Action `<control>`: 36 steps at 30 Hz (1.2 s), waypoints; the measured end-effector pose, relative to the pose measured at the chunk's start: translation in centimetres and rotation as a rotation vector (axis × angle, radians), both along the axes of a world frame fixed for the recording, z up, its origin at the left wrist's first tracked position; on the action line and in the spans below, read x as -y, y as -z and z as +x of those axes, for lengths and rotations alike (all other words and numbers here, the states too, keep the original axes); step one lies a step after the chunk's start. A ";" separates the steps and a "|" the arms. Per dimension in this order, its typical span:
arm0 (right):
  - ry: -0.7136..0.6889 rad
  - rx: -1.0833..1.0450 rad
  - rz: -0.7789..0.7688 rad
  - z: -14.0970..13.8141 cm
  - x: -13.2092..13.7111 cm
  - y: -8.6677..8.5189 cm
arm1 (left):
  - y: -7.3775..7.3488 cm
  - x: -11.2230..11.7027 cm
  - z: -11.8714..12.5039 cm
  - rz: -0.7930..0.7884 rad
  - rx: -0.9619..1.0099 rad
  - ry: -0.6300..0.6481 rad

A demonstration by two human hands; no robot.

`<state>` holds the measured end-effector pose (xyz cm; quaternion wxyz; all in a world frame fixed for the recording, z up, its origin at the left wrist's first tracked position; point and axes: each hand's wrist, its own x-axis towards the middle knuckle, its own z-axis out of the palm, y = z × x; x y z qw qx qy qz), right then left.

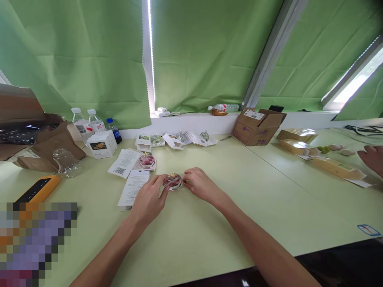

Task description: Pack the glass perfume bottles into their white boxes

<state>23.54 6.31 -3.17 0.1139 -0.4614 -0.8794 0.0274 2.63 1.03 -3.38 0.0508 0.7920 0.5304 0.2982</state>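
Note:
A small round glass bottle with a gold-coloured top and dark red contents sits on the table in front of me. My left hand grips its left side between thumb and fingers. On the opposite side, the curled fingers of my right hand pinch its edge. Behind my left hand lies a white printed box, partly covered by that hand. A similar bottle with red contents rests in an open white package just beyond, with a printed white flap to its left.
Along the back stand more glass bottles with open white boxes. Plastic bottles, a white box and a glass jar are at left. A cardboard carton stands back right. Another person's hand shows at far right.

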 end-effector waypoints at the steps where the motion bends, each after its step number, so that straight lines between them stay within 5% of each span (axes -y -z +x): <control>1: 0.000 0.000 0.001 0.1 0.0 0.0 | 0.0 0.0 0.0 -0.003 0.000 -0.001; 20: 0.042 -0.113 0.001 0.1 0.2 -0.8 | 0.1 -0.1 0.0 -0.023 0.015 0.022; 36: -0.013 -0.627 -0.145 -0.7 1.3 -2.0 | 0.3 -0.2 -0.2 -0.057 0.031 0.058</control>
